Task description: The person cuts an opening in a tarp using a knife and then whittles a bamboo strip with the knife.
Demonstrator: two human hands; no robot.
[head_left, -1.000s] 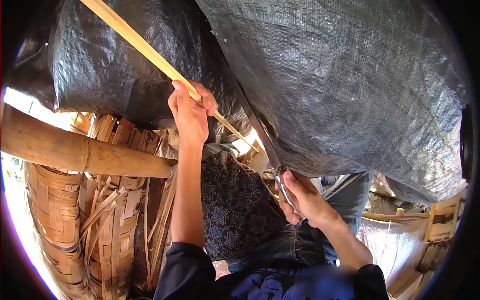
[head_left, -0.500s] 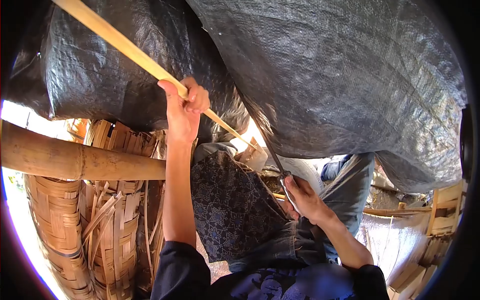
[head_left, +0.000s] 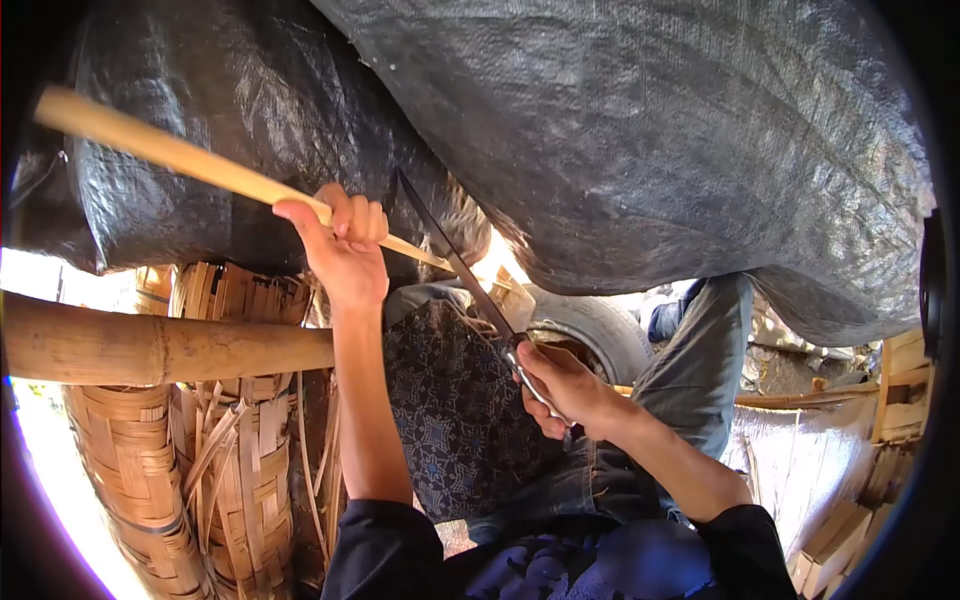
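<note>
My left hand is closed around a long, pale bamboo strip, with the thumb lying along it. The strip slants from the upper left down toward the middle, where its thin end sits behind the knife blade. In my right hand is a long knife, gripped by its handle. Its dark, narrow blade points up and left, crossing near the strip's lower end; whether they touch, I cannot tell. A dark patterned cloth lies across my lap below both hands.
Black tarpaulin hangs low overhead. A thick bamboo pole runs in from the left, with tall woven bamboo baskets below it. A tyre lies by my jeans-clad leg. Wooden pieces are stacked at the lower right.
The knife has swung up and left, so its blade now reaches the strip's lower end. My left hand and the strip have shifted left and down, with the strip lying flatter.
</note>
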